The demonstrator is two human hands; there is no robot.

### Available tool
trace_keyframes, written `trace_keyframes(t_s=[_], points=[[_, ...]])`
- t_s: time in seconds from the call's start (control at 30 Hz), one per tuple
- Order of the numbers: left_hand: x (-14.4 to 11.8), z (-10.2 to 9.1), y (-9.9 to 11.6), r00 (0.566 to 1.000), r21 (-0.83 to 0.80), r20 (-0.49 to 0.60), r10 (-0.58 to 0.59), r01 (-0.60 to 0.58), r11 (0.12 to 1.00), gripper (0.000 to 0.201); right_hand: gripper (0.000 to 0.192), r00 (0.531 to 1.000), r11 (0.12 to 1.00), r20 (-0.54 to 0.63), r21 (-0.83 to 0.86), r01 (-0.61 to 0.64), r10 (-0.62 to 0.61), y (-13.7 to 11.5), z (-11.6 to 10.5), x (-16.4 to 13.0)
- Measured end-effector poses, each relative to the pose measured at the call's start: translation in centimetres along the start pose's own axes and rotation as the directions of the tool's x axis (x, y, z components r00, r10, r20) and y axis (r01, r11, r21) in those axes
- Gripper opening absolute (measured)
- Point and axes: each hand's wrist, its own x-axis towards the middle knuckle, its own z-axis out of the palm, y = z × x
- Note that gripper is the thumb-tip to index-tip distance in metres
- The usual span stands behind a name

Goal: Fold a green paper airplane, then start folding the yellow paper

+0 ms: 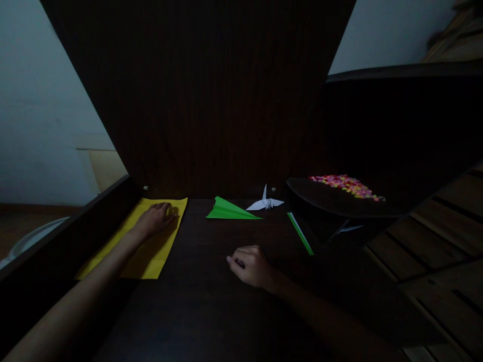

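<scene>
The left hand (156, 217) lies flat, palm down, on the far part of a yellow paper sheet (147, 251). Its fingers (169, 208) are stretched out and a little spread; they press on the sheet near its far right corner and do not grip it. The sheet continues under the palm and comes toward the near side beside the forearm.

The sheet is thin, smooth and matte, a long rectangle with straight edges. It lies at the left side of the dark wooden table (211, 301). Its long axis goes from near-left to far-right, so the far short edge points to the dark wooden back panel (211, 100).

The right hand (251, 265) rests on the table in the middle, well apart from the sheet. It is curled loosely into a fist, the thumb against the first finger. Whether something small is inside, I cannot tell.

Farther back lies a green paper plane (230, 210), flat and sharp, with its tip pointing to the right. Just beside it stands a small white paper crane (265, 202). To the right a narrow green strip (300, 233) lies obliquely, and above it a dark round tray (332, 201) carries a heap of tiny colourful pieces (345, 184).
</scene>
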Motion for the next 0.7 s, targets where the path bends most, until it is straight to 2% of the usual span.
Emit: trace_keyframes(t_s=[0.17, 0.23, 0.3, 0.47, 0.63, 0.7], points=[[-2.6, 3.1, 0.0, 0.994, -0.016, 0.017, -0.109, 0.11, 0.994, 0.063, 0.034, 1.0, 1.0, -0.007, -0.004, -0.024, 0.024, 0.4, 0.2, 0.1], [-3.4, 3.8, 0.6, 0.986, -0.037, -0.004, -0.169, 0.169, 0.985, 0.067, 0.035, 1.0, 0.999, -0.004, -0.013, -0.029, 0.029, 0.5, 0.3, 0.0], [-4.0, 4.2, 1.3, 0.986, -0.066, -0.005, -0.168, 0.167, 0.984, 0.072, 0.035, 1.0, 0.999, -0.002, -0.027, -0.022, 0.022, 0.5, 0.5, 0.0], [-4.8, 4.2, 2.8, 0.968, -0.11, -0.012, -0.25, 0.247, 0.963, 0.074, 0.032, 0.999, 0.999, 0.031, -0.049, -0.017, 0.018, 0.3, 0.8, 0.6], [-5.1, 3.5, 2.8, 0.976, -0.113, -0.087, -0.198, 0.188, 0.976, 0.066, 0.011, 0.992, 0.999, 0.128, 0.026, -0.022, 0.019, -0.9, 1.5, 2.2], [-5.2, 3.1, 2.5, 0.977, -0.122, -0.11, -0.183, 0.17, 0.978, 0.06, 0.013, 0.985, 0.997, 0.17, 0.065, -0.047, 0.035, -1.5, 2.1, 2.9]])
